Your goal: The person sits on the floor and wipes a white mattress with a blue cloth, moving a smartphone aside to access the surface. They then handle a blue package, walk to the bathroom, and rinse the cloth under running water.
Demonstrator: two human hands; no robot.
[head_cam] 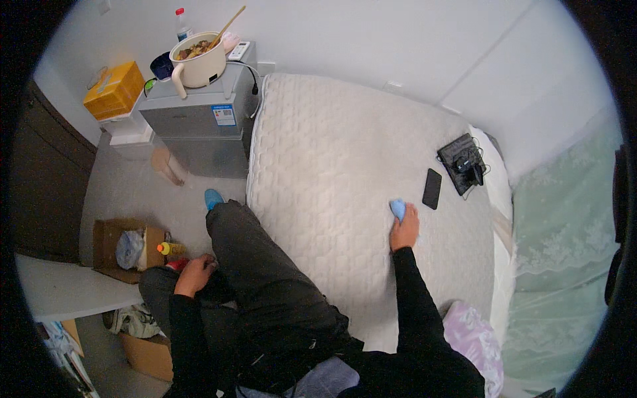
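Note:
My right hand (405, 227) rests on the cream quilted mattress (318, 164), gripping a small light-blue cloth-like item (398, 209). Just beyond it lies a black smartphone (432, 189). Farther right, a black laptop-like slab (454, 149) carries a tangle of black cables and an adapter (470, 168). My left hand (198, 272) is over my bent left leg, its fingers curled near my knees; whether it holds anything is not visible. A yellow bottle with an orange cap (170, 248) stands close to that hand, beside an open cardboard box (107, 244).
Beyond the mattress, a grey small refrigerator (194, 119) bears a cream pot of food (201, 67) with a wooden utensil. A yellow-taped box (117, 89) sits left of it. A lilac pillow-like bundle (473, 338) is by my right arm; a green curtain (562, 239) hangs right.

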